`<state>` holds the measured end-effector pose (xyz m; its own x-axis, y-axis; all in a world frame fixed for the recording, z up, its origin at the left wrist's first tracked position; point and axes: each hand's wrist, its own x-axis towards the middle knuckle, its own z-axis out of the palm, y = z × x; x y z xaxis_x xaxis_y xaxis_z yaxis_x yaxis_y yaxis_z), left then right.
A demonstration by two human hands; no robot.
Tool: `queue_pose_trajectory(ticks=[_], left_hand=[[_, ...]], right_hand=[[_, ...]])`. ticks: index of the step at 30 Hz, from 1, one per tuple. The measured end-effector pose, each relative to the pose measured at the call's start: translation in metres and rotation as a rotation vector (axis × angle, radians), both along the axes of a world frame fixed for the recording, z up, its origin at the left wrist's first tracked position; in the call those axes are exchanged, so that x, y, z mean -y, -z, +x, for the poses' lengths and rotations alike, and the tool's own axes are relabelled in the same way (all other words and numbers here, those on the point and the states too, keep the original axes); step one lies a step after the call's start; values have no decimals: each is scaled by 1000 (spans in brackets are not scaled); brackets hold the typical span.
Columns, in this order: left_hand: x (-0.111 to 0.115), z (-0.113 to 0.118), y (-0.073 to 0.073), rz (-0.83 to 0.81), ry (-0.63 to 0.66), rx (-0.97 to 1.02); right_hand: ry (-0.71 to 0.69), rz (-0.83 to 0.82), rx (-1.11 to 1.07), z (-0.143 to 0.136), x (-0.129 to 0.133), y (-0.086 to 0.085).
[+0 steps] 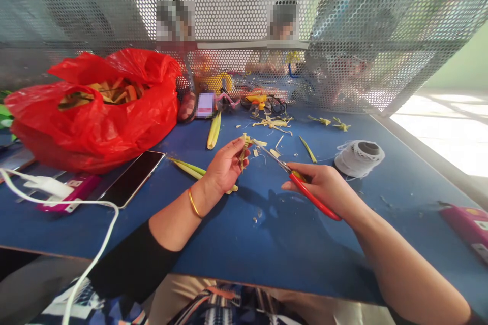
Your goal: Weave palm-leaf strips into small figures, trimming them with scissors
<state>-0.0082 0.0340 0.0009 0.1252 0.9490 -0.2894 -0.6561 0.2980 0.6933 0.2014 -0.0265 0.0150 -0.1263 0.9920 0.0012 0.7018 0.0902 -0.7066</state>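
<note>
My left hand [224, 166] is closed, pinching a small knotted piece of pale yellow-green leaf strips [246, 143] between thumb and fingers. My right hand [324, 182] grips a pair of scissors [317, 200] with red handles. Its blades point left and reach toward a strip end that sticks out from the piece; whether they touch it is hard to tell. Below my left wrist lies a longer green and yellow leaf stalk [188, 168], partly hidden by that hand. Small leaf scraps [275, 153] are scattered just beyond the blades.
A red plastic bag [148, 127] with dried strips inside stands at the left, near a phone [133, 177] and a white cable [109, 236]. A spool of white thread [358, 159] stands to the right on the blue table [305, 259]. Behind a perforated metal screen [244, 5] sit other people.
</note>
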Motion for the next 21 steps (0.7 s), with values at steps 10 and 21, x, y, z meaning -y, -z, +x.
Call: queue_pose_trajectory(ticks=[10, 21], left_hand=[[-1, 0, 0, -39, 4, 5], [3, -2, -8, -33, 37, 8]], right_hand=[[24, 85, 46, 0, 0, 1], [35, 15, 750, -15, -5, 5]])
